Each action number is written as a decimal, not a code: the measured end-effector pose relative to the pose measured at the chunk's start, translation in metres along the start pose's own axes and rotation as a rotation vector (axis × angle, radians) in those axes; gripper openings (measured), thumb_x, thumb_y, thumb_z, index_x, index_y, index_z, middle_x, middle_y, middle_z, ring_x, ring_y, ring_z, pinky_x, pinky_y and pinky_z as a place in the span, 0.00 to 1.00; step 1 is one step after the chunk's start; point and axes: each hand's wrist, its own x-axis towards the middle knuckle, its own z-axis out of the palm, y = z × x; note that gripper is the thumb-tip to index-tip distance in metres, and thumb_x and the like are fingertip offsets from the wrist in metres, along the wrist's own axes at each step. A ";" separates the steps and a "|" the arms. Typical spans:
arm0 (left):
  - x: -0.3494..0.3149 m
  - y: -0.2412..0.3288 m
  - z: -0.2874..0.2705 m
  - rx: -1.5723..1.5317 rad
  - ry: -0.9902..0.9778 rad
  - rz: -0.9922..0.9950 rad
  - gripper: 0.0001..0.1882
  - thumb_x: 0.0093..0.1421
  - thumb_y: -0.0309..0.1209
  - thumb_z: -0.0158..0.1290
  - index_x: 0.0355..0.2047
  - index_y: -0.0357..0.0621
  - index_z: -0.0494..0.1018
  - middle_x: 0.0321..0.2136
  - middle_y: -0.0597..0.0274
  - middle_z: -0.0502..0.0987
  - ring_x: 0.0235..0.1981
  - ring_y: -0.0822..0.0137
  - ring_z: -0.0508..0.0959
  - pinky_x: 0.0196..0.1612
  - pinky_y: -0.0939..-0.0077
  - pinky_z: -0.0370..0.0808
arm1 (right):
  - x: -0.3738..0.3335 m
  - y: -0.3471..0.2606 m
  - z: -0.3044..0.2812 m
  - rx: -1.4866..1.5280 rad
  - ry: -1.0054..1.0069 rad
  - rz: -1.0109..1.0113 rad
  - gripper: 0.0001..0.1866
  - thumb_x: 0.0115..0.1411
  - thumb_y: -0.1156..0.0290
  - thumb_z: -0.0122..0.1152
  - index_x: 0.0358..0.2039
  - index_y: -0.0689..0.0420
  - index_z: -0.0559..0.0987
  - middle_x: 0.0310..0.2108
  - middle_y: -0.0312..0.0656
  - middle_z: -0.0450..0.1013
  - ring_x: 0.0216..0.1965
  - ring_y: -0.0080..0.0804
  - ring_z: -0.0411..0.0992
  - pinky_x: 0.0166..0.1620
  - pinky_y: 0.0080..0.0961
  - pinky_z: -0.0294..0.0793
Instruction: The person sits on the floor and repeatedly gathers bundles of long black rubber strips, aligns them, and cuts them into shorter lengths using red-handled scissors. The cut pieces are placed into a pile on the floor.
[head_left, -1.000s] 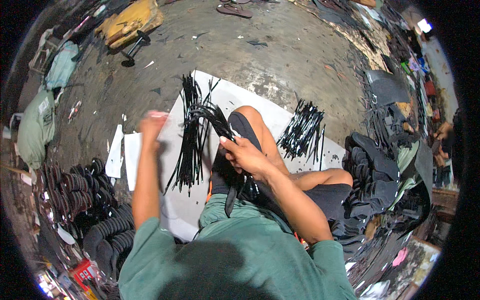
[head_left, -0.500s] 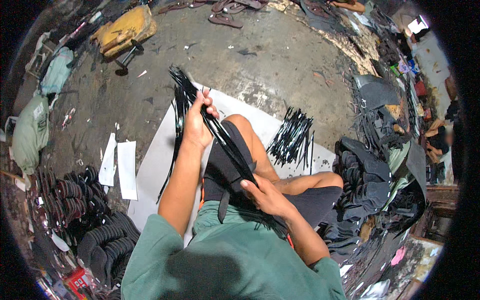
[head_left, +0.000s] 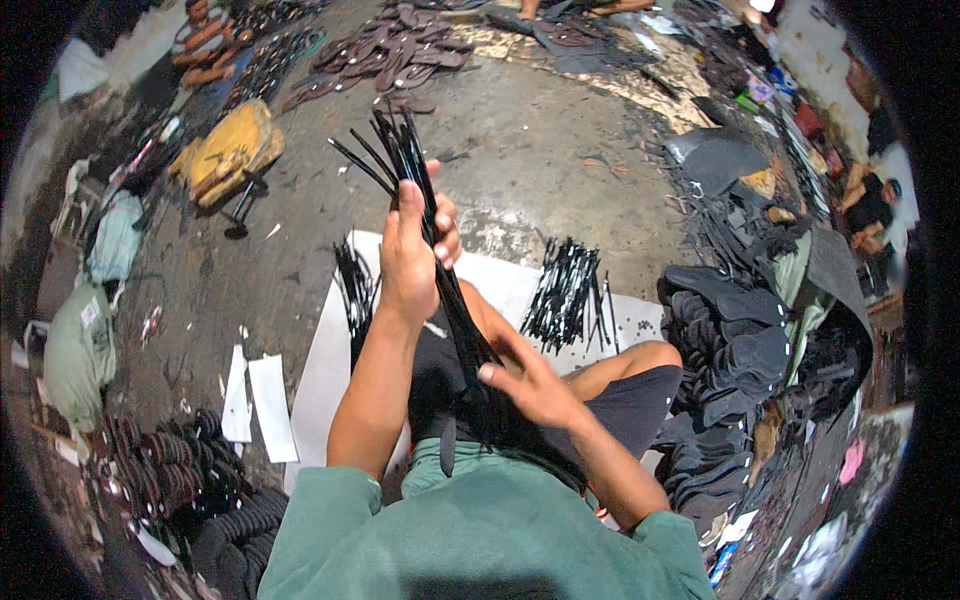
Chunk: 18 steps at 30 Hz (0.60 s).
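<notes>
A bundle of long, thin, glossy black strips (head_left: 455, 305) slants across my lap, its upper ends fanning apart. My left hand (head_left: 415, 250) is wrapped round the upper part, thumb on the near side and fingertips curling past the far side. Lower down, my right hand (head_left: 530, 380) is closed on the same bundle, thumb against it; its other fingers are partly hidden. A second heap of black strips (head_left: 565, 300) lies on the white sheet (head_left: 320, 390) right of my knee. More black strips (head_left: 352, 295) lie on the sheet left of my left forearm.
Stacks of black sole-shaped pieces (head_left: 725, 340) rise at my right, with more dark stacks (head_left: 165, 460) at lower left. A yellow block-like stool (head_left: 230, 150) stands far left, near brown sandals (head_left: 400, 50). Other people sit at the far left and right edges.
My view has tilted up, showing more of the far floor. The bundle stands steeper, with its upper ends spread wider. Both hands still hold it.
</notes>
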 end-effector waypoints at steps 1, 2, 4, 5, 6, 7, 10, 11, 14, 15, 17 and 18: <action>-0.005 -0.001 0.009 0.047 -0.056 -0.007 0.29 0.70 0.54 0.41 0.59 0.45 0.62 0.24 0.71 0.65 0.17 0.81 0.62 0.19 0.87 0.60 | 0.009 -0.016 -0.018 -0.048 0.093 -0.065 0.29 0.66 0.70 0.58 0.65 0.62 0.62 0.55 0.47 0.69 0.59 0.33 0.66 0.63 0.31 0.63; -0.008 -0.004 0.020 0.094 -0.116 -0.015 0.29 0.70 0.54 0.41 0.59 0.43 0.63 0.24 0.70 0.66 0.17 0.81 0.63 0.19 0.87 0.61 | 0.020 -0.036 -0.040 -0.016 0.186 -0.092 0.32 0.65 0.72 0.58 0.67 0.61 0.59 0.60 0.50 0.66 0.63 0.36 0.64 0.65 0.34 0.61; -0.022 0.002 0.034 0.094 -0.150 -0.043 0.27 0.71 0.51 0.42 0.57 0.40 0.65 0.24 0.70 0.69 0.18 0.81 0.66 0.20 0.88 0.61 | 0.049 -0.105 -0.068 0.007 0.295 -0.278 0.33 0.64 0.76 0.59 0.68 0.60 0.58 0.62 0.53 0.65 0.61 0.39 0.66 0.63 0.36 0.66; -0.026 0.001 0.046 0.119 -0.201 -0.050 0.26 0.71 0.50 0.42 0.55 0.41 0.66 0.24 0.70 0.69 0.18 0.81 0.66 0.20 0.88 0.62 | 0.057 -0.128 -0.080 -0.043 0.315 -0.383 0.33 0.64 0.77 0.58 0.68 0.59 0.58 0.62 0.53 0.64 0.60 0.40 0.68 0.61 0.34 0.68; -0.029 0.000 0.057 0.134 -0.256 -0.056 0.24 0.71 0.49 0.43 0.53 0.41 0.67 0.25 0.70 0.70 0.18 0.81 0.66 0.20 0.88 0.62 | 0.062 -0.149 -0.090 -0.107 0.335 -0.484 0.34 0.65 0.77 0.58 0.69 0.58 0.57 0.62 0.54 0.64 0.58 0.40 0.70 0.59 0.33 0.70; -0.033 -0.004 0.061 0.183 -0.222 -0.063 0.21 0.71 0.48 0.43 0.49 0.42 0.68 0.26 0.70 0.71 0.19 0.81 0.67 0.21 0.88 0.62 | 0.068 -0.164 -0.094 -0.087 0.335 -0.500 0.34 0.65 0.78 0.57 0.69 0.57 0.57 0.62 0.53 0.65 0.57 0.37 0.71 0.58 0.30 0.72; -0.038 -0.015 0.070 0.208 -0.339 -0.063 0.19 0.71 0.45 0.45 0.45 0.40 0.71 0.26 0.69 0.71 0.20 0.80 0.67 0.21 0.87 0.63 | 0.076 -0.182 -0.113 -0.134 0.342 -0.485 0.31 0.65 0.78 0.57 0.67 0.55 0.61 0.56 0.48 0.72 0.50 0.25 0.73 0.51 0.22 0.75; -0.040 -0.013 0.078 0.217 -0.334 -0.074 0.19 0.71 0.44 0.46 0.47 0.39 0.72 0.26 0.69 0.71 0.20 0.79 0.68 0.21 0.86 0.64 | 0.072 -0.182 -0.119 -0.105 0.302 -0.470 0.28 0.66 0.77 0.57 0.66 0.57 0.64 0.55 0.47 0.73 0.50 0.24 0.73 0.51 0.22 0.75; -0.043 -0.011 0.085 0.154 -0.388 -0.128 0.20 0.71 0.44 0.46 0.50 0.39 0.71 0.26 0.69 0.72 0.20 0.79 0.68 0.21 0.86 0.65 | 0.063 -0.178 -0.130 -0.018 0.272 -0.411 0.23 0.65 0.76 0.57 0.61 0.59 0.70 0.50 0.46 0.76 0.47 0.25 0.75 0.49 0.24 0.77; -0.044 -0.012 0.085 0.141 -0.400 -0.134 0.20 0.71 0.44 0.46 0.51 0.40 0.70 0.26 0.69 0.72 0.20 0.79 0.69 0.22 0.86 0.65 | 0.060 -0.175 -0.131 0.014 0.279 -0.386 0.22 0.65 0.76 0.58 0.59 0.60 0.71 0.48 0.46 0.78 0.45 0.26 0.76 0.48 0.25 0.77; -0.044 -0.010 0.090 0.128 -0.393 -0.158 0.20 0.71 0.44 0.46 0.51 0.40 0.70 0.26 0.68 0.72 0.21 0.79 0.69 0.22 0.87 0.66 | 0.054 -0.173 -0.132 0.034 0.283 -0.369 0.21 0.65 0.76 0.57 0.59 0.60 0.72 0.47 0.44 0.78 0.45 0.25 0.76 0.48 0.25 0.77; -0.043 -0.009 0.092 0.121 -0.391 -0.172 0.20 0.71 0.44 0.46 0.52 0.40 0.70 0.26 0.68 0.73 0.21 0.79 0.70 0.22 0.87 0.67 | 0.051 -0.172 -0.133 0.043 0.288 -0.359 0.20 0.66 0.75 0.57 0.58 0.61 0.72 0.47 0.43 0.78 0.45 0.25 0.76 0.49 0.24 0.77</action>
